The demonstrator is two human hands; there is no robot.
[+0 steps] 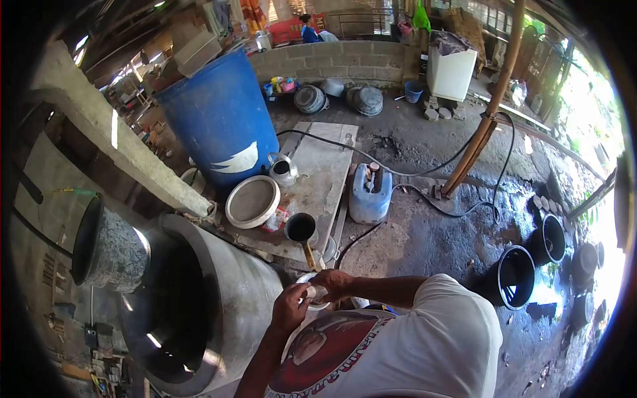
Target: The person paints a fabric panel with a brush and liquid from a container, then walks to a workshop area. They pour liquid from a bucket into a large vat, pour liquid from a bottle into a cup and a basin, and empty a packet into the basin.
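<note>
Concrete-grey drum [225, 292] near left, rim just beside the arms; blue barrel [222, 113] far left behind it. Wet ground [424, 245] to the right mostly open, save black pots [516, 277] near right. At near centre, left hand [290, 308] and right hand [335, 282] together, closed around a small pale round container [317, 295], possibly a bowl, hard to tell. Seems mid-handling, close to the chest; calls next for a steady two-handed grip and clearance from the drum rim.
</note>
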